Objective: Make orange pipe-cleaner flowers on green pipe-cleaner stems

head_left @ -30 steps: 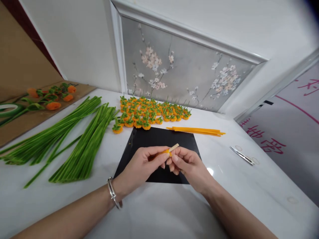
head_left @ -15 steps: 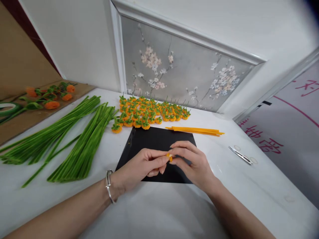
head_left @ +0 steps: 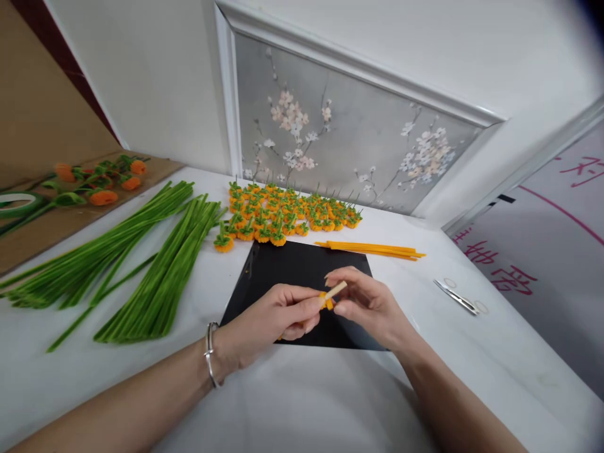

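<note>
My left hand [head_left: 295, 309] is closed, pinching a pale wooden stick [head_left: 336, 290] with a short orange chenille stem [head_left: 326, 301] wound around it. The bare end of the stick points up to the right. Close to that end is my right hand [head_left: 365, 301], its thumb and fingers apart; the thumb tip lies near the orange stem. Below both hands is a black mat [head_left: 302, 264]. Loose orange chenille stems [head_left: 377, 250] lie just behind the mat's right corner.
Many small orange flower heads with green bases [head_left: 287, 211] stand in rows at the back. Two bundles of green chenille stems [head_left: 165, 270] lie left. Scissors [head_left: 457, 297] rest on the right. Finished orange flowers [head_left: 104, 197] and green tape [head_left: 21, 204] sit on cardboard [head_left: 160, 168].
My right hand's fingers have spread away from the wound stem, and the stick's pale end now shows. My left hand keeps its pinch. The view has shifted slightly.
</note>
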Tool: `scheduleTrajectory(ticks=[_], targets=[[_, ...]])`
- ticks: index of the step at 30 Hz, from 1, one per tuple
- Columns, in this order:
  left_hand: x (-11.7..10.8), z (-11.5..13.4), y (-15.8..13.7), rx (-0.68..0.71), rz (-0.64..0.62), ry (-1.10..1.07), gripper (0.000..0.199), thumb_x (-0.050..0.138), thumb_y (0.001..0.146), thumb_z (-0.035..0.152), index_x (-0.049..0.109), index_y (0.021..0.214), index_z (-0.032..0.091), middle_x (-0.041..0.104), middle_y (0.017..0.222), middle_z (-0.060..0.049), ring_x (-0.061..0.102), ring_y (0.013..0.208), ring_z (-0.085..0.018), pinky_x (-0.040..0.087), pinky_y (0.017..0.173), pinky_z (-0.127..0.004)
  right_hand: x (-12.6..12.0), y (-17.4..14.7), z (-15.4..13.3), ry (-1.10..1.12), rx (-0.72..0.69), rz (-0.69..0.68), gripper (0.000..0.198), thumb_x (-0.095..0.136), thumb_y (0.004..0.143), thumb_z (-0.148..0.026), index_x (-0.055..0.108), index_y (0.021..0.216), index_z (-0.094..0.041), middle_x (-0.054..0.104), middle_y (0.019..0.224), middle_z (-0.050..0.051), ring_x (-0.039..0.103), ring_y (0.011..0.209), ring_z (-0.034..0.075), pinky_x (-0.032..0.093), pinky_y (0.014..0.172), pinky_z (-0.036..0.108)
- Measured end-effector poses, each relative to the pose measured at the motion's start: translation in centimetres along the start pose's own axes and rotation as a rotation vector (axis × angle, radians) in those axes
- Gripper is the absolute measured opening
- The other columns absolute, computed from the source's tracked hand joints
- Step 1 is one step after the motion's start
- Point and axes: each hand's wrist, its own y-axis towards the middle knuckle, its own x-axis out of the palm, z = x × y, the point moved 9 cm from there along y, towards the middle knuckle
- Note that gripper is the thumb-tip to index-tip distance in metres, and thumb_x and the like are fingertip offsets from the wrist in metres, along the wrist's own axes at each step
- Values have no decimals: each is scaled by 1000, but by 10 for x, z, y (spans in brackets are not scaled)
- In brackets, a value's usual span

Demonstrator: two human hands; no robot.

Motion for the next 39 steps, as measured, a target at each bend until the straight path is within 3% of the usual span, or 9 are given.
scheduleTrajectory(ticks=[5, 14, 19, 25, 34, 37, 39], targets=[[-1, 0, 0, 24, -8, 32, 39, 49, 91, 37, 46, 60, 14, 36, 56, 6, 19, 47, -5, 10, 45, -25, 7, 1, 0, 13, 15, -54, 13, 66, 82, -32, 69, 91, -23, 55, 97, 4, 54, 84, 16, 45, 75, 30], [-1, 7, -2, 79, 45, 138, 30, 48, 91, 36, 50, 69, 15, 35, 60, 6, 24, 51, -7, 17, 46, -22, 9, -1, -10, -50, -52, 69, 10, 59, 87, -30, 63, 89, -21, 54, 94, 4, 51, 77, 15, 43, 67, 28], [-7, 21, -7, 208, 255, 481, 29, 46, 91, 31, 53, 68, 16, 47, 64, 3, 40, 59, -9, 30, 54, -22, 14, -3, -9, -10, -49, 170, 11, 54, 90, -29, 59, 84, -21, 51, 93, 3, 50, 74, 14, 43, 66, 28], [-12, 29, -17, 320, 505, 705, 18, 47, 90, 26, 63, 88, 17, 60, 70, 2, 48, 60, -11, 36, 56, -21, 23, -6, 2, 117, -17, 308, 11, 48, 92, -29, 55, 88, -21, 50, 92, 3, 49, 76, 14, 43, 68, 26], [-14, 24, -15, 315, 534, 760, 18, 48, 90, 24, 65, 91, 18, 60, 67, 4, 47, 56, -9, 35, 52, -20, 24, -5, 6, 102, 26, 316, 14, 48, 92, -31, 55, 86, -21, 51, 92, 3, 49, 79, 14, 44, 70, 27], [-21, 24, -14, 298, 532, 783, 16, 50, 90, 25, 65, 92, 20, 59, 65, 5, 46, 54, -9, 34, 50, -20, 17, 0, 7, 63, 36, 214, 16, 53, 89, -31, 54, 104, -24, 55, 95, 3, 53, 77, 14, 46, 69, 27], [-24, 24, -14, 283, 527, 810, 15, 51, 89, 27, 65, 92, 21, 62, 68, 5, 50, 55, -9, 36, 51, -20, 7, 0, 3, -17, -3, 180, 41, 56, 87, -28, 43, 125, -29, 57, 106, 4, 56, 85, 16, 48, 72, 28]])
